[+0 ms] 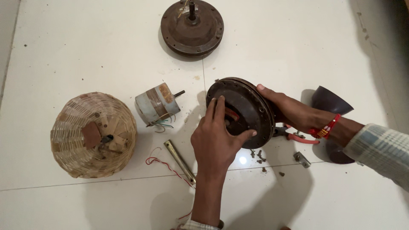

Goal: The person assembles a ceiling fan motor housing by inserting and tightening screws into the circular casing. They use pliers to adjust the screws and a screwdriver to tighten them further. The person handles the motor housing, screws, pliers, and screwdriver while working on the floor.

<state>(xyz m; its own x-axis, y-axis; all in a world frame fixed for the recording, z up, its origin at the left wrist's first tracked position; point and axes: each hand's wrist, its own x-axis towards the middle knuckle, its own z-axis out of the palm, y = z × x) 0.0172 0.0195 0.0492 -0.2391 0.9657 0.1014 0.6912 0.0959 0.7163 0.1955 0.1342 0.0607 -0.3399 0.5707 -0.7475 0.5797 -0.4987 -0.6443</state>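
Observation:
A dark brown round fan motor housing stands tilted on its edge on the white tiled floor. My left hand comes up from the bottom and lies on its face, fingers by a reddish part at the hub, thumb hooked on the lower rim. From the right, my right hand grips the back of the rim and holds the housing up. A red thread band is on that wrist.
A second fan motor lies at the top. A small grey motor, an upturned wicker basket, a metal bar and red wire lie left. Red-handled pliers, screws, a bracket and dark cups lie right.

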